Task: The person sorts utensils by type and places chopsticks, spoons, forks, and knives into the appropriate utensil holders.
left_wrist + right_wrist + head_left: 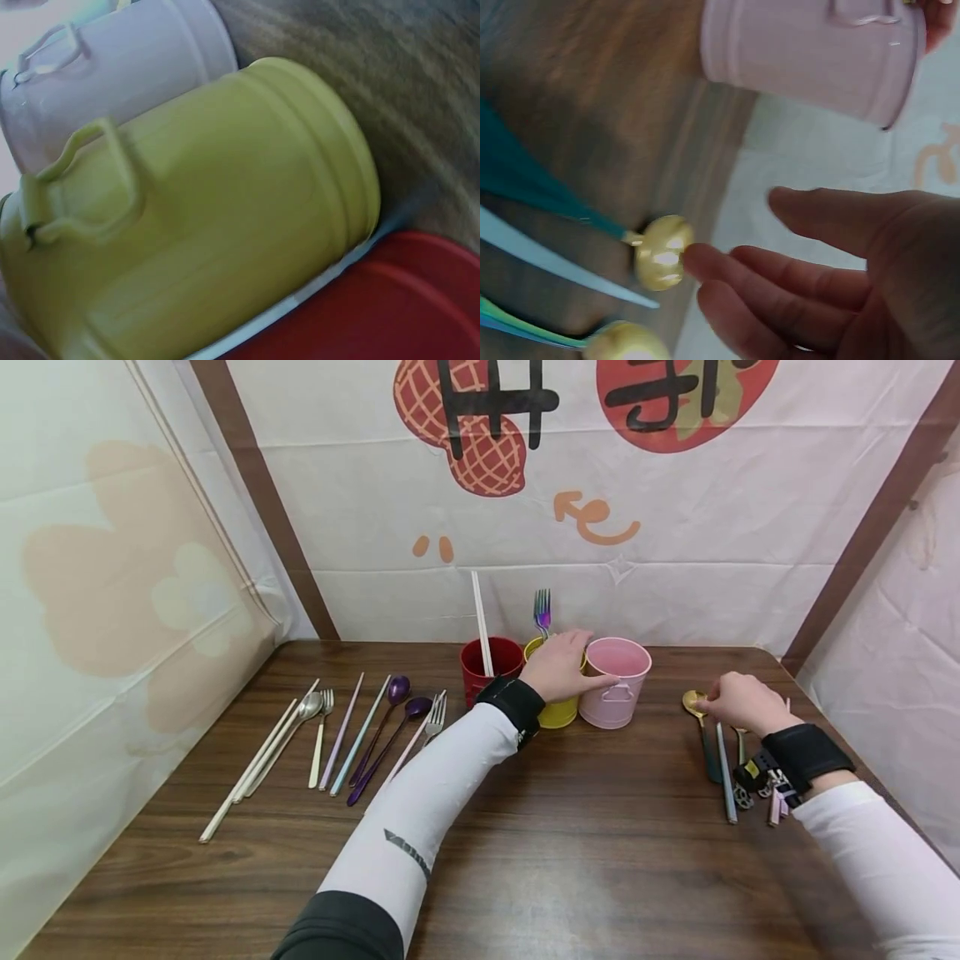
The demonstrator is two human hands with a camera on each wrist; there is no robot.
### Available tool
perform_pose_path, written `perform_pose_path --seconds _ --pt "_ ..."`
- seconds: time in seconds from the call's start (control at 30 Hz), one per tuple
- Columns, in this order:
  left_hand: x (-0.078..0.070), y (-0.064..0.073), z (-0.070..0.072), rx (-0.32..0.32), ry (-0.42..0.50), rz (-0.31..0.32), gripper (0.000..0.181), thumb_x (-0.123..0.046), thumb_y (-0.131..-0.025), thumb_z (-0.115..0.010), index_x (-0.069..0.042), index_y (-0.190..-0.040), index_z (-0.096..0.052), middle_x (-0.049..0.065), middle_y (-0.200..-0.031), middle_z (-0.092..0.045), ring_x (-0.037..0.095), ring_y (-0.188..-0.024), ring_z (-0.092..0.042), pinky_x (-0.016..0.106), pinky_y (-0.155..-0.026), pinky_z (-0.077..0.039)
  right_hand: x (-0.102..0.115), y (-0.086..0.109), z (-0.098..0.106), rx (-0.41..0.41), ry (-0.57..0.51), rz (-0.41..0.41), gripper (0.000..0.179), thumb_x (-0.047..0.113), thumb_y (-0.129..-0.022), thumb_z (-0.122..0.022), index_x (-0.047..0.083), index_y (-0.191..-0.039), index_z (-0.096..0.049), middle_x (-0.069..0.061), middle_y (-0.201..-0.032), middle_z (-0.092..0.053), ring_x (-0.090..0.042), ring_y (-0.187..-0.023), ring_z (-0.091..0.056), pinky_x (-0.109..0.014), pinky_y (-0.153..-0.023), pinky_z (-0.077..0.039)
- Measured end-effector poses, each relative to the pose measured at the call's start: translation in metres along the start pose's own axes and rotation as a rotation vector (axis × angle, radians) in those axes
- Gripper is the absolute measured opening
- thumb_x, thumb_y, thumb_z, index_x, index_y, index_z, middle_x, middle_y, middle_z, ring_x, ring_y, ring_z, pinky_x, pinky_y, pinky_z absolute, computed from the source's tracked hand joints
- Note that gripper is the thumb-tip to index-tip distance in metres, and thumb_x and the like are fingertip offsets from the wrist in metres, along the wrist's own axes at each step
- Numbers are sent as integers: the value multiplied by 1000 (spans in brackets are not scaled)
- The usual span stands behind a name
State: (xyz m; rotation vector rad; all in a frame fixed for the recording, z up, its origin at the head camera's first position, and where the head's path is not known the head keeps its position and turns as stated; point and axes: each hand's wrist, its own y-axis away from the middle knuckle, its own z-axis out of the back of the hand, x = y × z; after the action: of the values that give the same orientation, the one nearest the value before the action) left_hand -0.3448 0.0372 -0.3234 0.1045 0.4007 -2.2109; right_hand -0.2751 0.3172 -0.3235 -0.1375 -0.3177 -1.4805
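My left hand [561, 664] reaches over the yellow bucket-shaped cup [557, 714], fingers extended, thumb at the pink cup [611, 702]. An iridescent fork [542, 610] stands tines up in the yellow cup. Beside it, the red cup [474, 670] holds white chopsticks [482, 614]. At the right, my right hand [750, 703] hovers by a gold-bowled spoon [695, 700] with a dark green handle. In the right wrist view the fingers [772, 292] bend slightly, one fingertip right at the spoon's bowl [664, 251], the thumb well apart.
Near the right hand lie a pale blue chopstick [726, 777] and another gold-bowled spoon [626, 345]. Spread over the left of the table [562, 860] are white chopsticks [247, 772], purple spoons [397, 689], forks [435, 714] and coloured chopsticks [360, 735]. A printed cloth wall [360, 602] stands behind.
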Motion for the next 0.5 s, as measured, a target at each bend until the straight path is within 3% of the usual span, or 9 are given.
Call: perform_pose_path --seconds 0.13,0.27,0.4,0.5 --pt "0 -2 -9 -10 -43 -15 78 -74 -81 -56 -14 -130 -53 -1 -122 -59 14 -117 -51 29 -103 -34 -8 -3 -12 76 -7 -23 37 29 -91 -62 6 -61 -63 0 -55 -58 -17 -53 -50 -31 -49 -35" --pt "-2 -3 -13 -13 -94 7 79 -78 -80 -52 -17 -130 -54 -3 -123 -58 12 -119 -48 29 -102 -33 -11 -4 -20 89 -13 -37 33 28 -87 -67 -1 -74 -60 -1 -54 -60 -18 -54 -58 -37 -55 -43" --pt "-5 -3 -13 -7 -135 12 76 -77 -82 -49 -16 -126 -54 -3 -121 -58 13 -117 -47 29 -102 -32 -11 -3 -23 89 -1 -66 38 29 -84 -71 -6 -86 -56 -3 -55 -61 -20 -57 -60 -52 -69 -44" --pt "-5 -3 -14 -10 -150 10 73 -74 -85 -48 -15 -127 -54 -3 -121 -58 13 -118 -47 29 -104 -32 -13 -5 -26 98 -2 -77 35 27 -85 -70 -5 -82 -57 -3 -55 -62 -19 -56 -61 -52 -72 -43"
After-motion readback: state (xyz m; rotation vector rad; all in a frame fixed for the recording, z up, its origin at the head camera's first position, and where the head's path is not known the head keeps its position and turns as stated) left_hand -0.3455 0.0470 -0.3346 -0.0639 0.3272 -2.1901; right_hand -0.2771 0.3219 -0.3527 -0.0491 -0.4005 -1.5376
